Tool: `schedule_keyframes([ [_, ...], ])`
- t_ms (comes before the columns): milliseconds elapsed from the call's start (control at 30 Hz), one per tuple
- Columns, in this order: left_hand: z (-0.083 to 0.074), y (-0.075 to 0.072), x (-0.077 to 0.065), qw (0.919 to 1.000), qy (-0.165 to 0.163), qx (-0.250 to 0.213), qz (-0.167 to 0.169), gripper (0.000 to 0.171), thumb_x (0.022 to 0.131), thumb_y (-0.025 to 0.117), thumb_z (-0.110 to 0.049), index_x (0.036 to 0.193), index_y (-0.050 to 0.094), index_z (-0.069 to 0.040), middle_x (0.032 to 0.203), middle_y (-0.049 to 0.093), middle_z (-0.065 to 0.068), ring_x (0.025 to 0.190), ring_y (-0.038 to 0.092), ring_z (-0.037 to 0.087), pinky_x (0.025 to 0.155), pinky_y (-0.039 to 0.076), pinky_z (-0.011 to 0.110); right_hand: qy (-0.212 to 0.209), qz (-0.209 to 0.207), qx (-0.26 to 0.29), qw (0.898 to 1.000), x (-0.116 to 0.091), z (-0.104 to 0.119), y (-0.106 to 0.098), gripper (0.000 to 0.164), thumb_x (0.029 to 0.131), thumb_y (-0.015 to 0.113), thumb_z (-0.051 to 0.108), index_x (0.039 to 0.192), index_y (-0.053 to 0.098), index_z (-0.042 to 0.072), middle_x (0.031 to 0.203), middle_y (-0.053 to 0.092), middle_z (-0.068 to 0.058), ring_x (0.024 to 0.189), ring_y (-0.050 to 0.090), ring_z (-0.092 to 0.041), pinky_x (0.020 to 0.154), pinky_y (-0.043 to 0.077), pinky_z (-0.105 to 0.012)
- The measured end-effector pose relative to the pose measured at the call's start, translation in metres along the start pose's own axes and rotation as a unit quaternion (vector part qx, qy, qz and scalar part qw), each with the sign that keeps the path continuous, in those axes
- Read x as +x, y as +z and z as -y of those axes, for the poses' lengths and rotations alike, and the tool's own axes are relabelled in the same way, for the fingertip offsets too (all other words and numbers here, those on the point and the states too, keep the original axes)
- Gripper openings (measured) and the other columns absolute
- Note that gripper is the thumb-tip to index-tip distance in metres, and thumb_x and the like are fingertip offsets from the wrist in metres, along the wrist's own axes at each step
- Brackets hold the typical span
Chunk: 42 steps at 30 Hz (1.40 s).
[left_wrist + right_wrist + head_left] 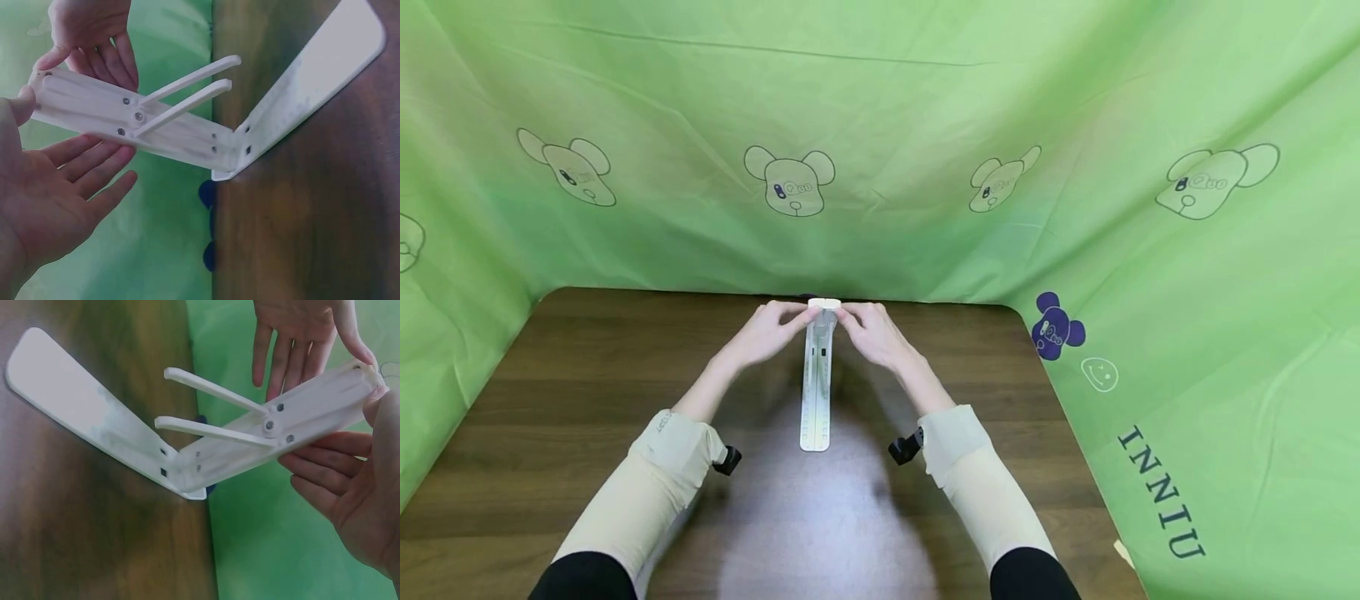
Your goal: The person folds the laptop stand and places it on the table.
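Note:
A white hinged folding stand (816, 400) stands near the table's far edge. One panel, the base (319, 69), lies along the table, while a second panel (331, 406) rises from the hinge at an angle. Two thin prongs (187, 109) stick out from the raised panel. My left hand (772, 333) holds this panel's left edge near the top, thumb on the front face and fingers behind. On the opposite edge my right hand (876, 335) grips it the same way. In the right wrist view, the fingertips of both hands are partly hidden behind the panel.
The brown wooden table (587, 400) has a green curtain (880, 242) with printed bear faces just beyond its far edge. The curtain also hangs along both sides. A small pale scrap (1123, 552) is at the table's right edge.

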<state>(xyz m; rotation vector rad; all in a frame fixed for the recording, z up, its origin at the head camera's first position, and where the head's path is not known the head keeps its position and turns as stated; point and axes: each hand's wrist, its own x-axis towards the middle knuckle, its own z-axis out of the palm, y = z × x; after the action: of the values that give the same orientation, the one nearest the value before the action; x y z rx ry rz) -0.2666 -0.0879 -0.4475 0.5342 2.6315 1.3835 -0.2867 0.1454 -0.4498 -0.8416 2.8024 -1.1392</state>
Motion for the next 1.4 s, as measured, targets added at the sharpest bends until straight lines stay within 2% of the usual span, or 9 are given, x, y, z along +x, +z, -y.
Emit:
schedule_keyframes([
  [233, -0.007, -0.012, 0.014, 0.9995, -0.019, -0.013, 0.022, 0.067, 0.114, 0.047, -0.053, 0.149, 0.065, 0.002, 0.154, 0.065, 0.024, 0.15, 0.057, 0.043, 0.127, 0.045, 0.06, 0.035, 0.015, 0.023, 0.999, 0.016, 0.001, -0.011, 0.041, 0.118, 0.048, 0.024, 0.12, 0.081, 0.0, 0.069, 0.03, 0.004, 0.066, 0.03, -0.014, 0.066, 0.034, -0.031],
  [433, -0.007, -0.019, 0.023, 0.9988, -0.029, -0.027, 0.03, 0.067, 0.113, 0.048, -0.054, 0.146, 0.068, 0.0, 0.149, 0.069, 0.024, 0.146, 0.062, 0.042, 0.127, 0.045, 0.059, 0.051, 0.012, 0.031, 0.998, 0.024, 0.004, -0.017, 0.044, 0.117, 0.048, 0.025, 0.102, 0.08, -0.001, 0.068, 0.032, 0.005, 0.068, 0.034, -0.015, 0.065, 0.032, -0.03],
  [600, -0.008, -0.021, 0.028, 0.9978, -0.039, -0.043, 0.033, 0.067, 0.113, 0.048, -0.054, 0.146, 0.068, 0.001, 0.149, 0.068, 0.025, 0.142, 0.065, 0.043, 0.129, 0.043, 0.059, 0.06, 0.009, 0.037, 0.997, 0.03, 0.005, -0.018, 0.051, 0.117, 0.047, 0.028, 0.07, 0.057, 0.011, 0.064, 0.029, 0.006, 0.064, 0.029, -0.015, 0.061, 0.029, -0.031],
  [733, -0.01, -0.024, 0.03, 0.9973, -0.044, -0.048, 0.034, 0.067, 0.113, 0.048, -0.054, 0.146, 0.068, 0.001, 0.151, 0.067, 0.024, 0.141, 0.066, 0.043, 0.13, 0.042, 0.059, 0.068, 0.007, 0.04, 0.997, 0.033, 0.005, -0.018, 0.053, 0.118, 0.048, 0.028, 0.066, 0.049, 0.018, 0.061, 0.028, 0.008, 0.061, 0.028, -0.012, 0.059, 0.029, -0.03],
  [833, -0.01, -0.025, 0.032, 0.9972, -0.045, -0.051, 0.031, 0.067, 0.113, 0.049, -0.054, 0.145, 0.068, 0.001, 0.152, 0.067, 0.023, 0.14, 0.067, 0.043, 0.129, 0.043, 0.059, 0.074, 0.005, 0.048, 0.996, 0.035, 0.005, -0.018, 0.053, 0.118, 0.047, 0.029, 0.069, 0.057, 0.011, 0.063, 0.029, 0.003, 0.064, 0.03, -0.018, 0.061, 0.03, -0.032],
  [900, -0.011, -0.025, 0.033, 0.9973, -0.046, -0.051, 0.028, 0.067, 0.113, 0.048, -0.054, 0.145, 0.069, 0.002, 0.151, 0.067, 0.024, 0.139, 0.067, 0.043, 0.129, 0.043, 0.059, 0.08, 0.002, 0.05, 0.996, 0.036, 0.006, -0.018, 0.055, 0.118, 0.047, 0.03, 0.077, 0.07, 0.002, 0.063, 0.052, -0.004, 0.068, 0.052, -0.024, 0.068, 0.043, -0.034],
  [1000, -0.009, -0.024, 0.033, 0.9972, -0.048, -0.051, 0.025, 0.068, 0.113, 0.048, -0.054, 0.144, 0.069, 0.001, 0.15, 0.068, 0.024, 0.138, 0.068, 0.043, 0.127, 0.046, 0.059, 0.091, 0.006, 0.055, 0.994, 0.037, 0.006, -0.017, 0.053, 0.118, 0.046, 0.03, 0.104, 0.083, -0.005, 0.098, 0.082, -0.022, 0.108, 0.076, -0.038, 0.096, 0.059, -0.044],
  [1100, -0.008, -0.023, 0.032, 0.9969, -0.052, -0.051, 0.028, 0.068, 0.113, 0.048, -0.055, 0.144, 0.07, 0.002, 0.15, 0.068, 0.024, 0.138, 0.068, 0.043, 0.125, 0.048, 0.059, 0.103, 0.014, 0.061, 0.993, 0.036, 0.006, -0.015, 0.05, 0.119, 0.045, 0.029, 0.119, 0.081, -0.006, 0.122, 0.08, -0.026, 0.133, 0.071, -0.042, 0.117, 0.054, -0.053],
  [1400, -0.007, -0.021, 0.03, 0.9968, -0.051, -0.055, 0.026, 0.068, 0.113, 0.048, -0.054, 0.145, 0.068, 0.003, 0.153, 0.065, 0.025, 0.138, 0.068, 0.043, 0.124, 0.048, 0.059, 0.101, 0.011, 0.061, 0.993, 0.034, 0.006, -0.013, 0.049, 0.118, 0.046, 0.029, 0.122, 0.08, -0.005, 0.124, 0.08, -0.026, 0.133, 0.071, -0.042, 0.118, 0.054, -0.055],
])
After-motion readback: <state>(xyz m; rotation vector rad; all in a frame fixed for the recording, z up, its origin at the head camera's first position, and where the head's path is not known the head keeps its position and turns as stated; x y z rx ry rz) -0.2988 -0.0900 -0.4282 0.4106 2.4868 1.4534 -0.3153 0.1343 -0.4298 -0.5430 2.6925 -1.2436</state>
